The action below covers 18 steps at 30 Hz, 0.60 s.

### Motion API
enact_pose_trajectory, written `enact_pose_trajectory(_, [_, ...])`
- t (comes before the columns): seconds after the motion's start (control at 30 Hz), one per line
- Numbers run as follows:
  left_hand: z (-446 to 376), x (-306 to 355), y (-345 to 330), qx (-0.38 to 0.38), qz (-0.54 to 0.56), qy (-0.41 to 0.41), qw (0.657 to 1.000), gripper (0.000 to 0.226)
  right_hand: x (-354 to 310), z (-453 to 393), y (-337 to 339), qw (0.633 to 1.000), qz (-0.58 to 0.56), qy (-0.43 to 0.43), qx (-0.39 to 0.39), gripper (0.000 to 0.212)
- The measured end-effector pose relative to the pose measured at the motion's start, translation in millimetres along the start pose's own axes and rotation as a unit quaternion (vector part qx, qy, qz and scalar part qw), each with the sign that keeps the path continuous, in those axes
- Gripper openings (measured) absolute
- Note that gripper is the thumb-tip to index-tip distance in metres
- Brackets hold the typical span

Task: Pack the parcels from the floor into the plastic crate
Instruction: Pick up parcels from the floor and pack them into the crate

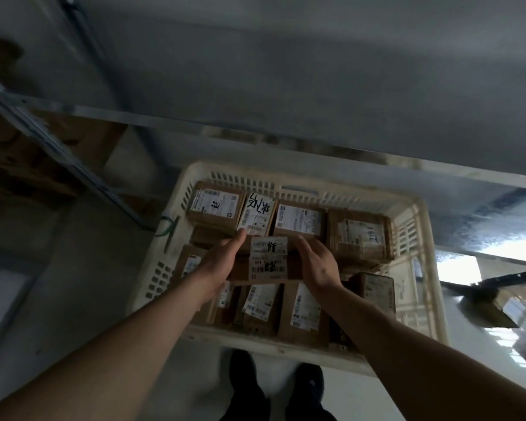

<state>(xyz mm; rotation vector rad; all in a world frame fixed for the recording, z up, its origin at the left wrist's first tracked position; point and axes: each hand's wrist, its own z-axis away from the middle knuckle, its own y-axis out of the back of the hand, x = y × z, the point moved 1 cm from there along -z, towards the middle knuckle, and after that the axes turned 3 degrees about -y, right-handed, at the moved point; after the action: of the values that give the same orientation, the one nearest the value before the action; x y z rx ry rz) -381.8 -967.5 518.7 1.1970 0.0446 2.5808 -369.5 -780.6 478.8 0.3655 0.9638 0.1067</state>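
Observation:
A cream plastic crate [422,238] stands on the floor in front of me, filled with several brown cardboard parcels bearing white labels. In its middle lies a flat parcel [268,262] with two white labels. My left hand [219,262] lies against that parcel's left side, fingers straight and pointing away. On the parcel's right side rests my right hand [318,265], its fingers also straight. Both hands press the parcel between them above the lower layer of parcels. A row of parcels [299,221] fills the crate's far side.
A metal shelf rack [58,141] with cardboard boxes rises at the left. Another parcel [510,302] lies on the floor to the right of the crate, beside a dark bar. My dark shoes [274,387] stand just before the crate's near rim.

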Motion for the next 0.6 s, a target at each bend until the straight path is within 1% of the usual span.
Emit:
enact_pose_trajectory(0.1, [-1, -8, 17, 0.021, -0.003, 0.018, 1.0, 0.036, 2, -1, -25, 0.999, -0.018, -0.027, -0.008, 0.038])
enact_pose_trajectory(0.2, [-6, -17, 35, 0.028, -0.014, 0.045, 0.998, 0.049, 1, 1, -47, 0.999, -0.016, -0.044, -0.027, 0.038])
enact_pose_trajectory(0.33, [-11, -27, 54, 0.032, -0.011, 0.064, 0.997, 0.053, 3, 3, -69, 0.998, 0.018, -0.036, -0.051, 0.039])
enact_pose_trajectory(0.43, [-17, -35, 63, 0.033, -0.034, 0.056, 0.997, 0.045, 2, 4, -84, 0.997, 0.033, -0.044, -0.062, 0.044])
enact_pose_trajectory(0.47, [-18, -37, 66, 0.034, -0.049, 0.056, 0.997, 0.046, 1, 4, -88, 0.996, 0.035, -0.048, -0.067, 0.044])
enact_pose_trajectory(0.53, [-25, -47, 74, 0.037, -0.076, 0.062, 0.994, 0.07, -2, 2, -94, 0.995, 0.034, -0.05, -0.081, 0.037])
enact_pose_trajectory(0.57, [-28, -52, 77, 0.036, -0.087, 0.07, 0.993, 0.077, -3, 2, -99, 0.994, 0.031, -0.051, -0.093, 0.037])
enact_pose_trajectory(0.6, [-29, -53, 80, 0.033, -0.096, 0.078, 0.992, 0.075, -5, 2, -104, 0.993, 0.029, -0.051, -0.105, 0.043])
